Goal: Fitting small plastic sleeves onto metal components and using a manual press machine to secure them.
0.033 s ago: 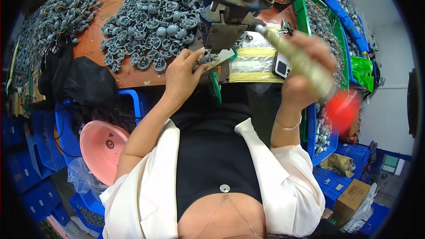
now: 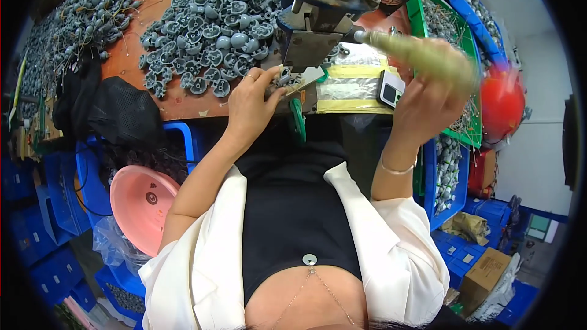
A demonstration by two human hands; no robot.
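A hand press [image 2: 310,49] with a metal head and a coil spring stands at the table's front edge. Pinched in my left hand [image 2: 249,105], just beneath that head, is a small grey plastic part [image 2: 285,77], mostly hidden by my fingers. My right hand [image 2: 433,101] is wrapped around the press lever [image 2: 397,46], a tape-wrapped yellowish bar blurred by motion. A red ball knob [image 2: 502,101] sits at the lever's outer end. Left of the press lies a heap of grey dome-shaped plastic parts [image 2: 214,36].
A phone [image 2: 389,90] lies on a yellow-taped sheet [image 2: 348,104] right of the press. Green scissor-like handles [image 2: 298,121] hang over the table edge. At the right is a green tray [image 2: 474,64] of wired parts. A black mesh bag [image 2: 125,110] and pink basin [image 2: 137,208] are at left.
My right hand and the lever have swung, with the red knob rising and moving outward to the right. My left hand stays in place under the press head.
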